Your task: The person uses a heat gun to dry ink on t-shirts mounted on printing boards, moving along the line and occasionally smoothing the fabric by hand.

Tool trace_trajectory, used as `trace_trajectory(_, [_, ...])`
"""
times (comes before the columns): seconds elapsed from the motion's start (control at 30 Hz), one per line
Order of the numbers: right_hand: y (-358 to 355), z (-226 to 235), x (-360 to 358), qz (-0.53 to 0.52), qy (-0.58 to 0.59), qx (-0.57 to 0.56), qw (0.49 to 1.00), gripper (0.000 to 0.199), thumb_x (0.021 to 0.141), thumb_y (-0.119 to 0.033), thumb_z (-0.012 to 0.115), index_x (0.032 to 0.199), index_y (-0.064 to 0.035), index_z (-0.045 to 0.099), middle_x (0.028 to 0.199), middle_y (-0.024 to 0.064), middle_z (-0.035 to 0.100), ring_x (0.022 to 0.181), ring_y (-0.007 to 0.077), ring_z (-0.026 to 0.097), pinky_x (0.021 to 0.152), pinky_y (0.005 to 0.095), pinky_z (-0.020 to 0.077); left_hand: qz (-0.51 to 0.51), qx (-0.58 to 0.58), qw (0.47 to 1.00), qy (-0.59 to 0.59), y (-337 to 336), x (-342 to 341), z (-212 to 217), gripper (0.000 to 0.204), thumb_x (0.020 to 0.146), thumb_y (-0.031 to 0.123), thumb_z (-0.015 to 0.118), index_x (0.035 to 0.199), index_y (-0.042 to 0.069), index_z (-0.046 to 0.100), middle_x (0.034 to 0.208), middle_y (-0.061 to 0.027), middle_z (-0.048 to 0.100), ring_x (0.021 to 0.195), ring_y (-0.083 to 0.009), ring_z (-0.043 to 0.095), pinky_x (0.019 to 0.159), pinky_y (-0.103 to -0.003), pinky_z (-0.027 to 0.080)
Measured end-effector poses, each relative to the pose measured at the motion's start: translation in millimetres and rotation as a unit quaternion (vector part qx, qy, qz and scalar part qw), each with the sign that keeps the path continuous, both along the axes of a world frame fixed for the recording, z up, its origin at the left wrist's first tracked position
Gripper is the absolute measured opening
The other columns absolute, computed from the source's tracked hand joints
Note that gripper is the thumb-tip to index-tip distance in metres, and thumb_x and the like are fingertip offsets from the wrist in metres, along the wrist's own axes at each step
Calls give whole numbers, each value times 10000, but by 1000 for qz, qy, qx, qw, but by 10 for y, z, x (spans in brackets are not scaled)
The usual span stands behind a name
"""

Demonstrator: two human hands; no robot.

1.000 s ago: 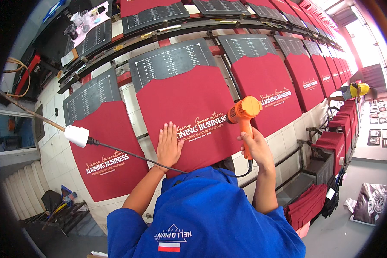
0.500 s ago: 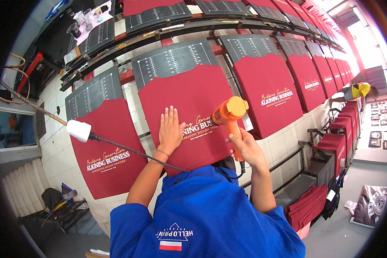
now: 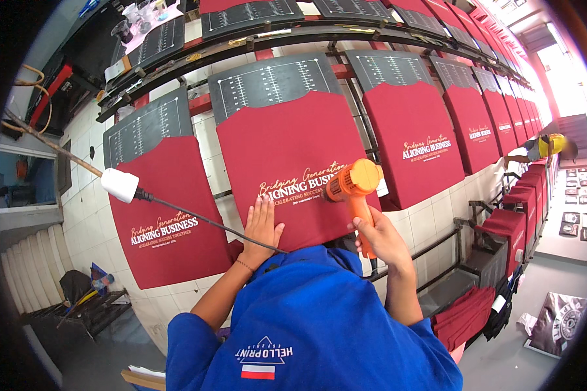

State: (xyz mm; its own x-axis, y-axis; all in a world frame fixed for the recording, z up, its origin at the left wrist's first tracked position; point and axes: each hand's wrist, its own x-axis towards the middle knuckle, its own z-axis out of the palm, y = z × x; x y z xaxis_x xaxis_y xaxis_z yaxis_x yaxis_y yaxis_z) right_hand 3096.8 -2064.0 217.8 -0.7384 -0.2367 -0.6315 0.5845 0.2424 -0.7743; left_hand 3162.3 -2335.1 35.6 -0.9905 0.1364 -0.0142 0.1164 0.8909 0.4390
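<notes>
A maroon shirt [image 3: 293, 140] with white and gold printed lettering is stretched over a dark board [image 3: 275, 79] with white ruler marks. My left hand [image 3: 261, 225] lies flat on the lower left of the shirt, fingers extended, fingertips at the print's left end. My right hand [image 3: 379, 236] is wrapped round the handle of an orange heat gun [image 3: 355, 184]. Its nozzle is over the right part of the lettering and hides some of it; I cannot tell whether it touches the fabric.
A white power socket [image 3: 119, 185] hangs at the left, its black cable crossing above the neighbouring maroon shirt [image 3: 156, 195]. More shirt-covered boards [image 3: 411, 130] run along to the right. A person in yellow [image 3: 554, 146] bends at the far right. Plastic cups [image 3: 120, 30] stand at the back left.
My left hand has slid down the shirt toward me, uncovering the left of the print. The heat gun has shifted slightly nearer to me, still in my right hand.
</notes>
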Motion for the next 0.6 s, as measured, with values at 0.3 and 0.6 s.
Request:
trace_trajectory(0.3, [-44,-50,34,18,21,6,1000,360,1017,-240,551,1268,6,474,939,68,627,613,79,577,550,248,519,12,44,999,13,11,86,4,690,940,279,559,1463,-105,323,1546,-294,287,1462,-426,244,1200,-534,177])
trace_trajectory(0.6, [-107,-42,-6,43,-7,-41,998,308,1011,-196,550,1230,14,493,881,49,618,618,77,580,533,241,504,30,54,998,5,-184,212,58,683,939,266,561,1472,-84,318,1548,-277,298,1458,-428,253,1199,-528,176])
